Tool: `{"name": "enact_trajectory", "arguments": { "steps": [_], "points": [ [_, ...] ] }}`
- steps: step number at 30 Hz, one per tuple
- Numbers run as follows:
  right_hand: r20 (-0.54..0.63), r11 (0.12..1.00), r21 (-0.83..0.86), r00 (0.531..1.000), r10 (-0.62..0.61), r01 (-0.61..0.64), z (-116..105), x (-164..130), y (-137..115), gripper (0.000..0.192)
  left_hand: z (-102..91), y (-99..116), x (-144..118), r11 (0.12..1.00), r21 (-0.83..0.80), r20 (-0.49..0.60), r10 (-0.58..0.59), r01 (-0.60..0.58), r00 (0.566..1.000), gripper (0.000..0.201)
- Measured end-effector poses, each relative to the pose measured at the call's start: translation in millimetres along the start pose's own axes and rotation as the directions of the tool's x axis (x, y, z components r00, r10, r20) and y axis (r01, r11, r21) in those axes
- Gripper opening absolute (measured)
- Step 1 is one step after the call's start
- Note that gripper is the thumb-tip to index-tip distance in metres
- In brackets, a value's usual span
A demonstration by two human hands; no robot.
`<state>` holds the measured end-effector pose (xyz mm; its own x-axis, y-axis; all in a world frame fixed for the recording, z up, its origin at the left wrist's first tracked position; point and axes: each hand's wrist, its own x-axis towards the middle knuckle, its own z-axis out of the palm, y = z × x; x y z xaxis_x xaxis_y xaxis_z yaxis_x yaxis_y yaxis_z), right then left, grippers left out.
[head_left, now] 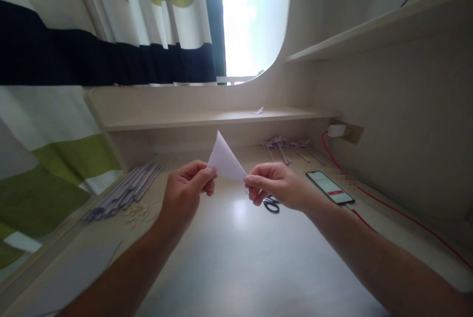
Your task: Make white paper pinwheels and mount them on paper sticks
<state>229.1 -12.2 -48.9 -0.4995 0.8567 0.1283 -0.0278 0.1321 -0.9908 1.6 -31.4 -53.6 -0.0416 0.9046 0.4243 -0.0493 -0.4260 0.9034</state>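
A white paper triangle [226, 158], apparently folded, is held up above the desk with one point upward. My left hand [188, 186] pinches its lower left corner between thumb and fingers. At the lower right corner, my right hand [271, 184] grips the paper the same way. Scissors [272, 205] with dark handles lie on the desk just below my right hand, their blades partly hidden by it.
Rolled paper sticks [127, 189] lie at the left beside small paper scraps [139, 212]. Paper flowers on stems [283, 145] rest at the back right. A phone [330, 187] with a red cable [410, 221] lies on the right. A folded paper piece [257, 110] sits on the shelf [207, 119].
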Motion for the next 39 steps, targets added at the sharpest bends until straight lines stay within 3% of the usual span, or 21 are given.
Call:
{"name": "enact_trajectory", "arguments": {
  "steps": [5,10,12,15,20,23,26,30,39],
  "points": [
    [0.004,0.991,0.020,0.992,0.129,-0.129,13.1,-14.9,67.8,0.049,-7.7,-59.0,-31.1,0.969,0.007,-0.004,-0.246,0.246,0.969,0.024],
    [0.119,0.978,-0.046,0.971,0.209,-0.205,13.7,-22.8,103.4,0.032,-15.5,-82.1,-38.6,0.949,0.027,0.055,-0.314,0.313,0.948,0.026],
    [0.167,0.969,-0.082,0.955,0.245,-0.234,12.2,-23.5,106.7,0.022,-17.0,-83.1,-38.9,0.950,0.017,0.074,-0.313,0.312,0.947,0.027],
    [0.117,0.957,-0.066,0.950,0.288,-0.282,7.7,-20.7,105.7,0.012,-16.5,-81.1,-41.3,0.946,-0.037,0.124,-0.315,0.322,0.941,0.027],
    [0.022,0.956,0.086,0.960,0.281,-0.282,2.7,-14.9,100.0,0.023,-11.0,-76.1,-50.3,0.944,-0.045,0.217,-0.310,0.326,0.926,0.026],
    [0.074,0.957,0.182,0.974,0.214,-0.224,7.9,-18.3,98.1,0.041,-5.1,-74.3,-56.3,0.940,0.035,0.359,-0.329,0.339,0.874,0.028],
    [0.056,0.967,0.174,0.982,0.181,-0.188,15.0,-23.5,99.6,0.040,0.2,-73.3,-60.1,0.925,0.151,0.435,-0.380,0.350,0.816,0.032],
    [0.003,0.963,0.198,0.983,0.185,-0.182,17.8,-25.5,105.4,0.036,2.1,-73.9,-60.0,0.902,0.218,0.420,-0.431,0.372,0.799,0.033],
    [-0.089,0.979,0.181,0.990,0.112,-0.095,12.7,-19.7,108.1,0.036,1.9,-73.5,-57.5,0.896,0.235,0.341,-0.438,0.376,0.832,0.030]
  ]
}}
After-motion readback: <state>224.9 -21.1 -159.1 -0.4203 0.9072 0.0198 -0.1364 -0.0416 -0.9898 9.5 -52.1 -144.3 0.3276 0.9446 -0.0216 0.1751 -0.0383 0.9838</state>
